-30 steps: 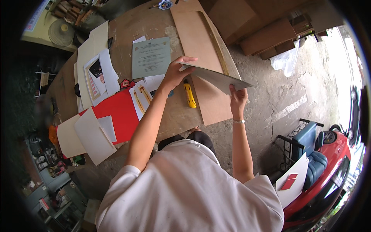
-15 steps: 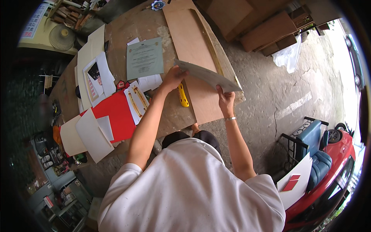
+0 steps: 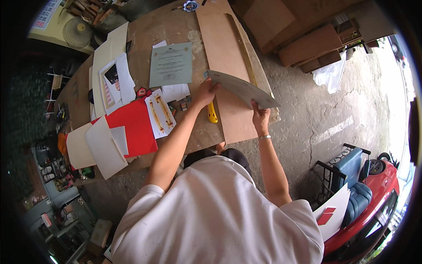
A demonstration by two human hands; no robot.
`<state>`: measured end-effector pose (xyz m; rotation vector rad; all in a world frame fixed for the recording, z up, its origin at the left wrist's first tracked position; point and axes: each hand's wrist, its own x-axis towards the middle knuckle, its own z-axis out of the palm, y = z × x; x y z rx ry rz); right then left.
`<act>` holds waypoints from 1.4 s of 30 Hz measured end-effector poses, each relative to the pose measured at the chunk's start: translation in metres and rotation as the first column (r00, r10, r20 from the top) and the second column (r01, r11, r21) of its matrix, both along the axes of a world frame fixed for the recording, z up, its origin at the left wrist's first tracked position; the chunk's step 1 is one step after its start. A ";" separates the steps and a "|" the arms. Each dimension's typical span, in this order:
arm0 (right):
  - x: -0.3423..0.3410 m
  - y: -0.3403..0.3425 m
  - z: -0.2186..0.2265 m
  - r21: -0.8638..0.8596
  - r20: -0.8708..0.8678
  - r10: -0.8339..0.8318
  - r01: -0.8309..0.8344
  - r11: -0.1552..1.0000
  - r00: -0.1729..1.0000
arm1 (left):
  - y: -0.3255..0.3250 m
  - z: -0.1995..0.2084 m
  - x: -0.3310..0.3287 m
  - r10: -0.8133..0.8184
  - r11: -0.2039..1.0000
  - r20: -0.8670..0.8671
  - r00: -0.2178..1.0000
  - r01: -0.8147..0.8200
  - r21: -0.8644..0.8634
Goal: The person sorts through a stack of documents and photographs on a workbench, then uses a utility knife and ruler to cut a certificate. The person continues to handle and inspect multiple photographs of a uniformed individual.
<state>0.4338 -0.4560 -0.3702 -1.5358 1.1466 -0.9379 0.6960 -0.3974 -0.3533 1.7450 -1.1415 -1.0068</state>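
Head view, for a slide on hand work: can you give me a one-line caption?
Both hands, left hand and right hand, hold a grey board over a plywood sheet beside a yellow utility knife.

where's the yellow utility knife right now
In the head view the yellow utility knife lies on the wooden table, just below the left hand, at the left edge of the brown plywood board.
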 end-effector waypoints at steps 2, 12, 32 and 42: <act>0.001 -0.007 0.025 -0.073 -0.049 0.007 -0.011 0.997 0.999 | 0.004 0.031 0.000 0.022 0.989 0.023 0.999 -0.018 -0.144; 0.060 -0.065 0.191 -0.156 -0.321 0.665 -0.730 0.666 0.675 | 0.068 0.272 0.043 -0.091 0.995 0.502 0.860 0.099 0.012; 0.158 0.092 -0.039 -0.160 -0.807 0.126 -0.420 0.893 0.577 | 0.257 0.157 0.230 0.047 0.952 0.176 0.983 -0.098 0.290; -0.001 0.060 0.018 0.016 -0.473 -0.106 0.128 0.992 0.875 | 0.033 0.225 0.159 -0.768 0.632 0.456 0.449 0.644 0.431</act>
